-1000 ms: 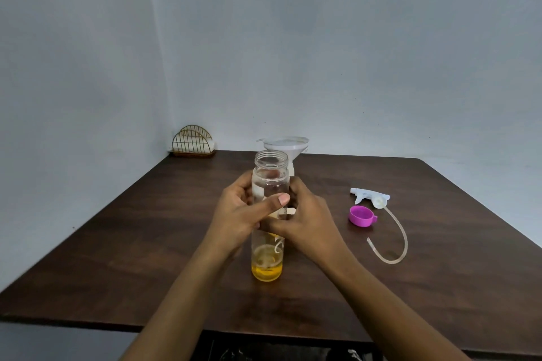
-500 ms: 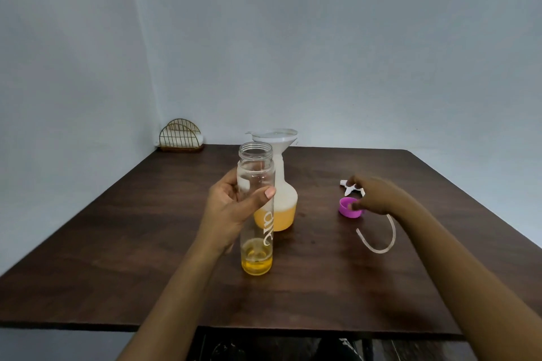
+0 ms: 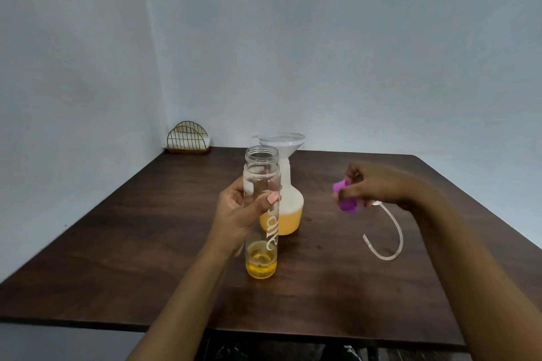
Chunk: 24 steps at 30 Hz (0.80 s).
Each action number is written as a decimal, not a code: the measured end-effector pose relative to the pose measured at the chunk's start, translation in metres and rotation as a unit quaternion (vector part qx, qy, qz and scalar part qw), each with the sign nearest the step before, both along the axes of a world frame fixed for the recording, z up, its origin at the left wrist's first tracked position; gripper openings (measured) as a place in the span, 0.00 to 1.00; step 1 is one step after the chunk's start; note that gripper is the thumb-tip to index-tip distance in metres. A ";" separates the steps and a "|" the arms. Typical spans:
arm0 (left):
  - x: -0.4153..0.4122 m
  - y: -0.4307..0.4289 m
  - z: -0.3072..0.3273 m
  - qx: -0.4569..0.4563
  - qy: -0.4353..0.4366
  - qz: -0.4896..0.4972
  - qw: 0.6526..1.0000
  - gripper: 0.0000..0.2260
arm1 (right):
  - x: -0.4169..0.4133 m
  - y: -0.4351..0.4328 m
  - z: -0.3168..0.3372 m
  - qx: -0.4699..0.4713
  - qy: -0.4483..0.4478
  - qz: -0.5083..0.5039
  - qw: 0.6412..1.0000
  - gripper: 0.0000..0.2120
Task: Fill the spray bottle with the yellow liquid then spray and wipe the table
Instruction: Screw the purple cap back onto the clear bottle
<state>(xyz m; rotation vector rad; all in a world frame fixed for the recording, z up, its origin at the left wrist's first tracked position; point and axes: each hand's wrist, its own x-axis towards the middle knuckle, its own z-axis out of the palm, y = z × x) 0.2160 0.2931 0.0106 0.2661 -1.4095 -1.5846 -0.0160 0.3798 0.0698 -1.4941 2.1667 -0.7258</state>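
Note:
My left hand (image 3: 239, 214) grips a tall clear bottle (image 3: 261, 208), upright, uncapped, with a little yellow liquid at its bottom. Behind it stands the white spray bottle (image 3: 289, 214), holding yellow liquid in its lower part, with a white funnel (image 3: 282, 142) in its neck. My right hand (image 3: 378, 184) holds the purple cap (image 3: 346, 199) just above the table (image 3: 146, 243). The spray head is mostly hidden behind that hand; its clear curved tube (image 3: 390, 234) lies on the wood.
A gold wire napkin holder (image 3: 187, 138) with white napkins sits in the far left corner against the wall. The table's front edge runs close to my body.
My right hand left the clear bottle, reached right to the purple cap and lifted it off the table. My left hand still holds the bottle upright.

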 end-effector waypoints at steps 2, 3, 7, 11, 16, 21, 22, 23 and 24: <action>-0.001 -0.002 -0.002 0.004 0.001 0.000 1.000 0.19 | 0.031 0.016 0.028 -0.068 -0.118 0.053 0.989 0.24; -0.001 -0.003 -0.003 0.004 0.001 -0.001 1.000 0.19 | 0.047 0.021 0.041 -0.103 -0.180 0.092 0.974 0.21; 0.000 -0.006 -0.004 0.001 -0.008 0.003 1.000 0.18 | 0.091 0.015 0.068 -0.204 -0.348 0.178 0.898 0.16; 0.000 -0.006 -0.005 -0.001 -0.006 0.008 1.000 0.24 | 0.111 -0.010 0.063 -0.265 -0.371 0.145 0.878 0.15; 0.001 -0.007 -0.005 0.001 -0.006 0.001 1.000 0.24 | 0.108 -0.028 0.049 -0.278 -0.248 0.120 0.920 0.15; 0.000 -0.007 -0.004 0.009 -0.006 -0.002 1.000 0.26 | 0.100 -0.028 0.058 -0.205 -0.178 0.181 0.945 0.16; 0.000 -0.007 -0.005 0.011 -0.006 -0.003 1.000 0.26 | 0.099 -0.027 0.060 -0.190 -0.152 0.199 0.949 0.18; 0.000 -0.007 -0.005 0.010 -0.006 -0.005 1.000 0.25 | 0.099 -0.026 0.063 -0.177 -0.123 0.214 0.953 0.19; 0.000 -0.007 -0.005 0.006 -0.007 -0.006 1.000 0.24 | 0.100 -0.026 0.065 -0.165 -0.093 0.228 0.955 0.20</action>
